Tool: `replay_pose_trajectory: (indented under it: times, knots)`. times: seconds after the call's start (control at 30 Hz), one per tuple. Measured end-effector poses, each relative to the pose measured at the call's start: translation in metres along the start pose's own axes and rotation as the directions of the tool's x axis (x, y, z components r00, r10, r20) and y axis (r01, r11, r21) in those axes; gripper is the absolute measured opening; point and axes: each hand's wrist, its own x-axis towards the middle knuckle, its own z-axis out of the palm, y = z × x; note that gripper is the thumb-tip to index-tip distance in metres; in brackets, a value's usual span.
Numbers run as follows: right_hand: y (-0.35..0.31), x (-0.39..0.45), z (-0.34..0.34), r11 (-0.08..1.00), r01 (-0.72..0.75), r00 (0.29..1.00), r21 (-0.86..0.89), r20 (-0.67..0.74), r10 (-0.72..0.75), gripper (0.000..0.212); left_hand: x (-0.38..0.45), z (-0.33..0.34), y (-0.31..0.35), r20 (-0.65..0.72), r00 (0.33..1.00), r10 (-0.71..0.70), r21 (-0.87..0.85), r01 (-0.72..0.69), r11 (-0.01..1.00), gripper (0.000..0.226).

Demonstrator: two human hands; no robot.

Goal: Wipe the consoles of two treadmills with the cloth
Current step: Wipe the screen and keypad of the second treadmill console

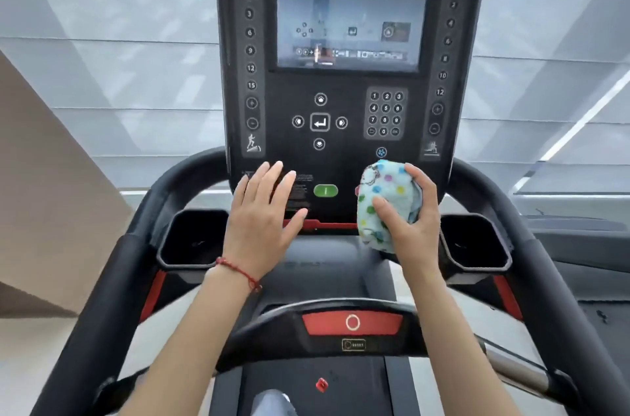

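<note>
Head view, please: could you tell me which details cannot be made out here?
- Console: the small print beside the green button is blurred and partly behind the left hand.
- Screen: icons and text are blurred and washed by reflection.
- Cloth: bunched in the right hand, so whether it touches the console is unclear.
- Second treadmill: cut off by the right edge; no console of its own shows.
</note>
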Motion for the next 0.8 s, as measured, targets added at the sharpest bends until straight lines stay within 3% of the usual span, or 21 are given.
replay_pose_trajectory:
  times: [0.2,0.53,0.67,0.8]
  knots:
    - [-0.019,0.072,0.033,0.991,0.134,0.988,0.003,-0.080,-0.133,0.053,0.065,0.010,-0.038,-0.071,0.996,0.047,-0.009,-0.048,0.999,0.053]
    - [-0.049,0.181,0.048,0.919,0.363,0.916,-0.155,-0.121,-0.382,0.056,0.123,0.030,-0.060,-0.175,0.982,0.063,0.036,-0.058,0.998,0.051]
    - [-0.053,0.216,0.047,0.873,0.409,0.884,-0.267,-0.124,-0.452,0.058,0.132,0.039,-0.062,-0.197,0.980,0.038,0.049,-0.028,0.998,0.052]
    - [-0.048,0.232,0.045,0.751,0.438,0.845,-0.495,-0.060,-0.532,0.057,0.137,0.046,-0.063,-0.230,0.972,0.039,0.071,-0.023,0.997,0.051]
